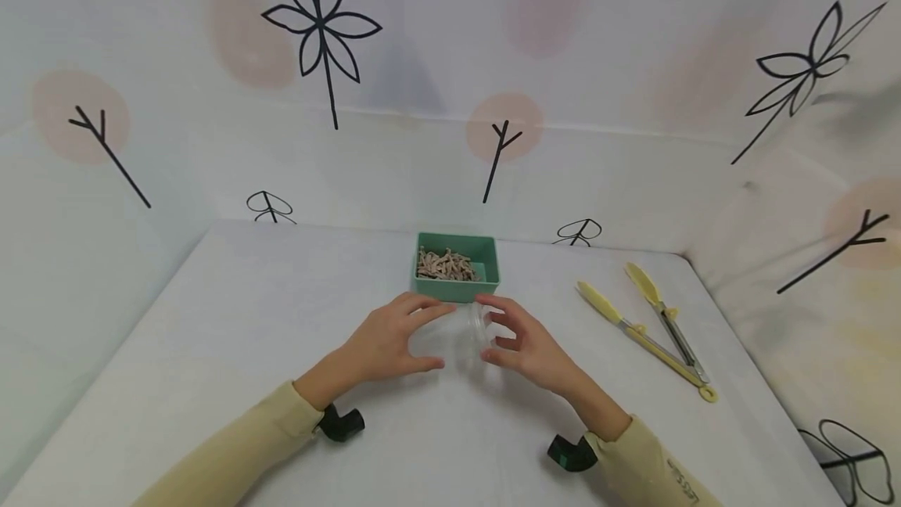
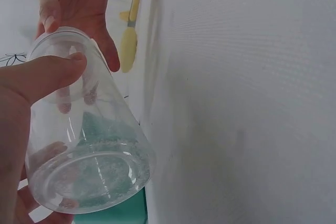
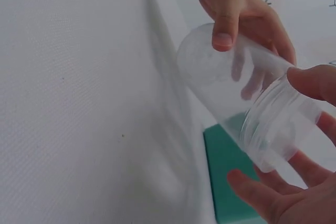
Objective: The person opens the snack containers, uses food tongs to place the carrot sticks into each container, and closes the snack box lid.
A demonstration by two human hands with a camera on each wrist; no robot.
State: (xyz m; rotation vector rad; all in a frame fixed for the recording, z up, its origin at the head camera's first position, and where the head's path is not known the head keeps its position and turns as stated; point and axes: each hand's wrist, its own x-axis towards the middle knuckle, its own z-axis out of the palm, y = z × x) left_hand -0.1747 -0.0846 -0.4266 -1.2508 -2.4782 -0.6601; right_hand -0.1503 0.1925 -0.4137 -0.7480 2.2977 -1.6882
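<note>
A clear plastic jar (image 1: 480, 325) with a ridged mouth lies tipped on its side between the hands, above the table. My left hand (image 1: 385, 337) holds its body, with the thumb (image 2: 58, 74) on one side and fingers round the other; the body almost vanishes against the white cloth in the head view. At the mouth end, my right hand (image 1: 524, 341) grips the ridged rim (image 3: 262, 116) with thumb and curled fingers. Through the see-through wall (image 2: 94, 129) the jar shows nothing inside.
Just beyond the hands stands a green rectangular box (image 1: 456, 290), partly filled with small brownish elongated pieces (image 1: 445, 264). Yellow-tipped tongs (image 1: 662, 352) lie spread on the right of the white-covered table (image 1: 281, 296). Patterned cloth (image 1: 422, 155) rises behind the table.
</note>
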